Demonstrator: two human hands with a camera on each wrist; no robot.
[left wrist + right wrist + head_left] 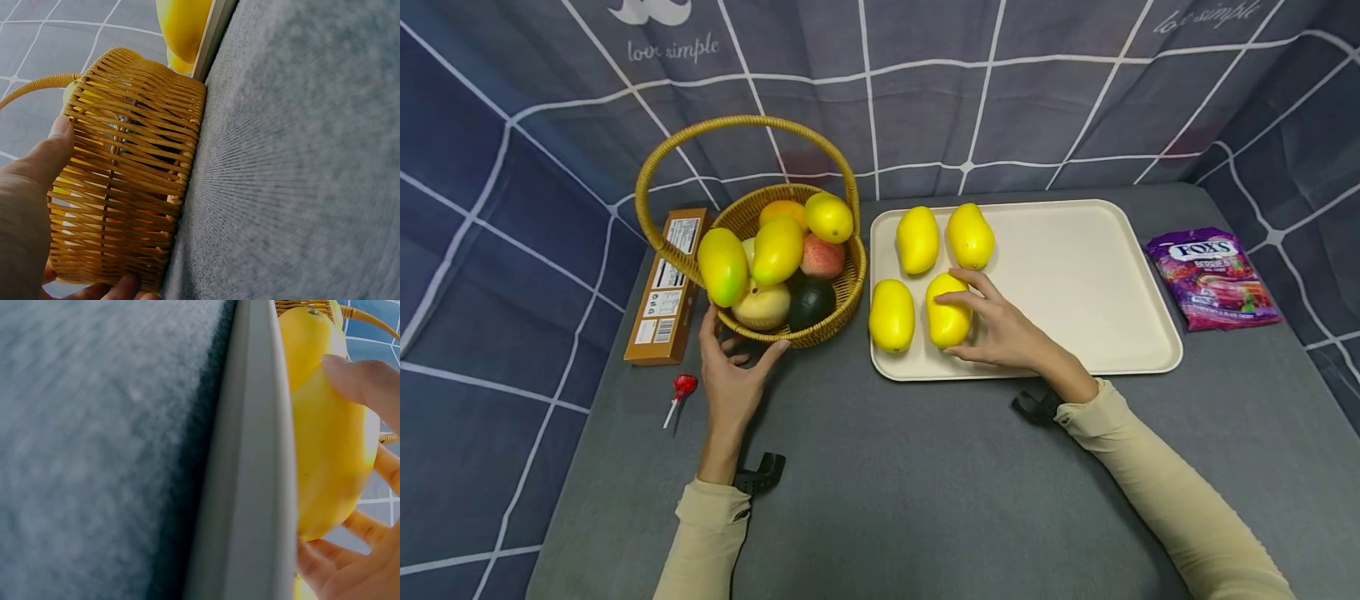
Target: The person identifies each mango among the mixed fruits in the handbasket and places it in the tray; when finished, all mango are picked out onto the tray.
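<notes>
A yellow wicker basket [848, 307] with a tall handle holds mangoes [778, 250], a lemon [829, 217], a peach [822, 257], an avocado [812, 303] and other fruit. My left hand [733, 387] holds its near left side, the thumb on the rim [61, 134] and the fingers round the wall. On the cream tray [1060, 283] my right hand [1006, 329] grips a yellow mango [946, 323] between thumb and fingers; it is low, at the tray's near left part. Beside it lies another mango [891, 317], with two more mangoes [917, 240] behind.
Left of the basket lies a brown box [658, 321] with white labels, and a red lollipop [684, 386] in front of it. A purple candy bag [1213, 279] lies right of the tray. A grey checked cloth [925, 100] hangs behind the table.
</notes>
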